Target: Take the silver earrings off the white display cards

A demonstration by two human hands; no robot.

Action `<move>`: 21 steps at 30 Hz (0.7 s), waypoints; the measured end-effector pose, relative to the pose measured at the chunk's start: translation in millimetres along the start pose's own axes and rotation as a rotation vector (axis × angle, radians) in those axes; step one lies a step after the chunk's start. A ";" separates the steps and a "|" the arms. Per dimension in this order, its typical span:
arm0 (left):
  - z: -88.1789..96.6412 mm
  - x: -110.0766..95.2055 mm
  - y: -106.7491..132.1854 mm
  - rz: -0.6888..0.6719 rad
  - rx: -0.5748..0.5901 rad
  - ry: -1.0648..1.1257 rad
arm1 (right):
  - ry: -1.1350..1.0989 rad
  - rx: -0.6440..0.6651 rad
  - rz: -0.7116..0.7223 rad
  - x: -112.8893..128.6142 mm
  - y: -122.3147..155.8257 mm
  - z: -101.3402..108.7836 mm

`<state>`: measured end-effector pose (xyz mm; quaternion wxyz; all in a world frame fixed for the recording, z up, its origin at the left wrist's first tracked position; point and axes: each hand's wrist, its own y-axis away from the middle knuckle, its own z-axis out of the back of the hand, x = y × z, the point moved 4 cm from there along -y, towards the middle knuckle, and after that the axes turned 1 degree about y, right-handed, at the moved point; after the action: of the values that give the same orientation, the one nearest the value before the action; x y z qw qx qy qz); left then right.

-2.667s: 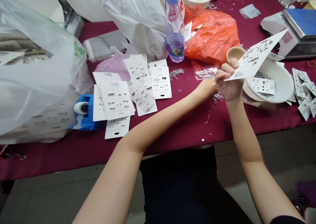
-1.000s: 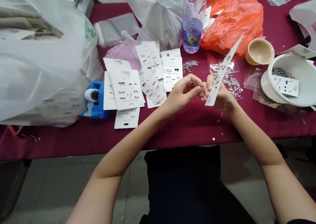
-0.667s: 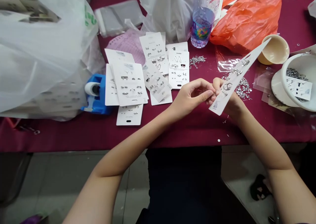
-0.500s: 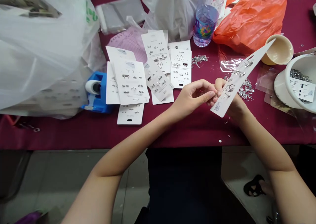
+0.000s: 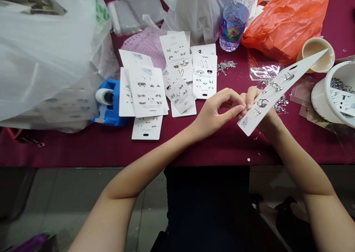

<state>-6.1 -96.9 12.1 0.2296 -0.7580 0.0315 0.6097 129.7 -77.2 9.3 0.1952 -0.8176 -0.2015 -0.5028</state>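
Note:
A white earring card carrying several silver earrings is gripped in my right hand, which is partly hidden behind it. The card slants up to the right, earrings facing me. My left hand is closed in a pinch at the card's left edge, thumb and fingertips meeting there. Whatever lies between those fingertips is too small to make out. Under and beyond the card, loose silver studs are scattered on the dark red tablecloth.
Filled earring cards lie in overlapping piles left of my hands, beside a blue tape dispenser. Behind stand a water bottle and a red plastic bag. A beige cup and a white tub stand right; white bags bulge left.
The card has tilted so that its earring face shows more, and its far end has swung right and slightly down. Both hands stay together at its edge.

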 end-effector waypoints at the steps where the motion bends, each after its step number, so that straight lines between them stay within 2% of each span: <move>1: 0.8 -0.9 0.3 -0.019 -0.001 -0.031 | -0.009 0.008 0.005 -0.1 -0.2 0.1; 7: 2.3 -0.6 0.4 -0.067 0.037 -0.038 | 0.025 0.022 -0.010 -3.5 -1.0 2.7; 16: 3.0 8.9 3.6 -0.022 -0.039 0.029 | 0.002 -0.011 -0.034 -6.4 3.4 0.8; 21: 2.8 9.5 3.4 0.008 -0.026 0.049 | -0.015 -0.024 -0.061 -5.2 5.4 -1.3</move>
<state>-7.4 -96.7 1.7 0.2167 -0.7754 0.0321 0.5923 129.5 -83.1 4.5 0.1686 -0.8170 -0.2219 -0.5048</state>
